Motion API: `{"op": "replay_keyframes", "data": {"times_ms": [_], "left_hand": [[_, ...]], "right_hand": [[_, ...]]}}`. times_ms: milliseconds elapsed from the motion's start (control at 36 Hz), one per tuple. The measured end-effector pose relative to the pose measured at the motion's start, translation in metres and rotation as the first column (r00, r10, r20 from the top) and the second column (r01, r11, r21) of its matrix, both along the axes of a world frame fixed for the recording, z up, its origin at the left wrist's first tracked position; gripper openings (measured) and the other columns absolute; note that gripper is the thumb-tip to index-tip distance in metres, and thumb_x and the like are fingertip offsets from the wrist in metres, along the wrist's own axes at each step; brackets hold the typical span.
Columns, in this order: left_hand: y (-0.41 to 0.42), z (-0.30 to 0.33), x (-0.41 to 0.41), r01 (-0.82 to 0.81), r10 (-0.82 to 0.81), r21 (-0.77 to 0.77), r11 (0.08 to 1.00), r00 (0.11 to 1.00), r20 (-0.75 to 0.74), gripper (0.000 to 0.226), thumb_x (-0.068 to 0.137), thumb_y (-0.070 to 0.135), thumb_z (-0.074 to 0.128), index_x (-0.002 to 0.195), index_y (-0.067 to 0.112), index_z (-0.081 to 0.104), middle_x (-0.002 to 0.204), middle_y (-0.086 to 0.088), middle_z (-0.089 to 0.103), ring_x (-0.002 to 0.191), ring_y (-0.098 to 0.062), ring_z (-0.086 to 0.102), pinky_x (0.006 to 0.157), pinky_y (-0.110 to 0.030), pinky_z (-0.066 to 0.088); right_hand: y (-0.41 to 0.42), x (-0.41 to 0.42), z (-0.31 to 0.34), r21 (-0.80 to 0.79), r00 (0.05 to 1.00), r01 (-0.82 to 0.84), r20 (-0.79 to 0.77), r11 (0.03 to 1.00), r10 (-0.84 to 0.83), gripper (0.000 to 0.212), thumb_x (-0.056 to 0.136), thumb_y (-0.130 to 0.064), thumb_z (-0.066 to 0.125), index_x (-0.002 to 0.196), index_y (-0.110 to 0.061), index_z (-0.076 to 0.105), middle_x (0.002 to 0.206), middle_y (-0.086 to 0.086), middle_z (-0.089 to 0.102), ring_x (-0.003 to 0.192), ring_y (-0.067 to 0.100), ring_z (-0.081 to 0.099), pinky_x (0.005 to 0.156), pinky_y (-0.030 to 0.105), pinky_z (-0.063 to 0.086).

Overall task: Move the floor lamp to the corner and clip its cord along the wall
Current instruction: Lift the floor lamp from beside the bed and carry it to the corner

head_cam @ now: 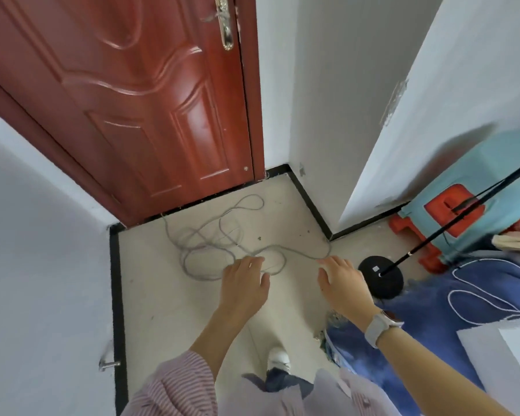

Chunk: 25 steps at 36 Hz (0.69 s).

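- Pale tiled floor w/ black skirting; red-brown door ahead, white walls either side.
- Grey cord lies in loose tangled loops on floor near door.
- Left hand over the loops, fingers spread, holding nothing (touching cord? can't tell).
- Right hand spread wide, empty, fingertips at cord's end.
- Lamp base, round & black, just right of that hand; pole slants up-right.

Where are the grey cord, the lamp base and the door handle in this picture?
grey cord (210, 244): head view, on the tangled loops on the floor.
lamp base (382, 280): head view, on the black round disc.
door handle (225, 28): head view, on the gold lever plate.
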State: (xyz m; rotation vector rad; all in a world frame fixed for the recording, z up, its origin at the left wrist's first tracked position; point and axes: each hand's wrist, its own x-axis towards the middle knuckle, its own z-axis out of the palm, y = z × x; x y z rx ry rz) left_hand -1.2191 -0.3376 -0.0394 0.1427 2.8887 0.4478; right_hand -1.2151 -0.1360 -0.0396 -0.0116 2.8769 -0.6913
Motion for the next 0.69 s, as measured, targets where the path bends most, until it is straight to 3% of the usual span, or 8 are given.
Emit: {"op": "replay_keyframes", "data": {"times_ms": [194, 361, 444, 528, 694], "left_hand": [[0.044, -0.004, -0.116, 0.200, -0.201, 0.043, 0.979, 0.979, 0.024, 0.035, 0.092, 0.027, 0.039, 0.125, 0.015, 0.046, 0.124, -0.005, 0.056, 0.109, -0.023, 0.051, 0.094, -0.036, 0.036], [0.108, -0.014, -0.205, 0.453, -0.453, 0.026, 0.891, 0.891, 0.011, 0.031, 0.091, 0.028, 0.041, 0.118, 0.014, 0.047, 0.116, -0.008, 0.060, 0.102, -0.027, 0.054, 0.087, -0.038, 0.039], [0.141, -0.019, -0.249, 0.580, -0.580, 0.042, 0.813, 0.814, -0.026, 0.038, 0.091, 0.028, 0.042, 0.127, 0.016, 0.044, 0.119, -0.007, 0.059, 0.104, -0.028, 0.055, 0.089, -0.037, 0.040], [0.168, -0.023, -0.283, 0.680, -0.678, 0.071, 0.730, 0.733, -0.058, 0.038, 0.090, 0.028, 0.044, 0.126, 0.015, 0.046, 0.119, -0.007, 0.060, 0.101, -0.029, 0.058, 0.085, -0.037, 0.043], [0.236, -0.026, -0.332, 0.800, -0.800, 0.117, 0.588, 0.597, -0.064, 0.038, 0.088, 0.027, 0.049, 0.123, 0.012, 0.049, 0.117, -0.011, 0.061, 0.105, -0.031, 0.056, 0.085, -0.039, 0.045]], "right_hand": [[0.040, -0.075, 0.005, -0.013, 0.970, 0.242, 0.022, 0.970, -0.242, 0.032, 0.092, -0.022, 0.039, 0.120, -0.014, 0.054, 0.125, 0.007, 0.058, 0.113, 0.028, 0.050, 0.092, 0.040, 0.039], [0.082, -0.112, -0.004, -0.017, 0.875, 0.477, 0.099, 0.879, -0.473, 0.033, 0.092, -0.023, 0.040, 0.121, -0.016, 0.053, 0.126, 0.007, 0.057, 0.117, 0.028, 0.048, 0.095, 0.042, 0.040], [0.105, -0.129, -0.006, -0.027, 0.782, 0.618, 0.123, 0.786, -0.611, 0.033, 0.093, -0.022, 0.040, 0.122, -0.016, 0.053, 0.127, 0.007, 0.056, 0.117, 0.028, 0.048, 0.096, 0.043, 0.041], [0.121, -0.140, -0.003, -0.089, 0.634, 0.773, 0.139, 0.628, -0.761, 0.032, 0.092, -0.020, 0.041, 0.121, -0.013, 0.054, 0.126, 0.009, 0.057, 0.117, 0.028, 0.048, 0.099, 0.044, 0.042], [0.158, -0.155, 0.000, -0.168, 0.437, 0.895, 0.154, 0.412, -0.886, 0.032, 0.093, -0.018, 0.041, 0.121, -0.012, 0.054, 0.125, 0.011, 0.058, 0.118, 0.027, 0.049, 0.102, 0.040, 0.041]]}}
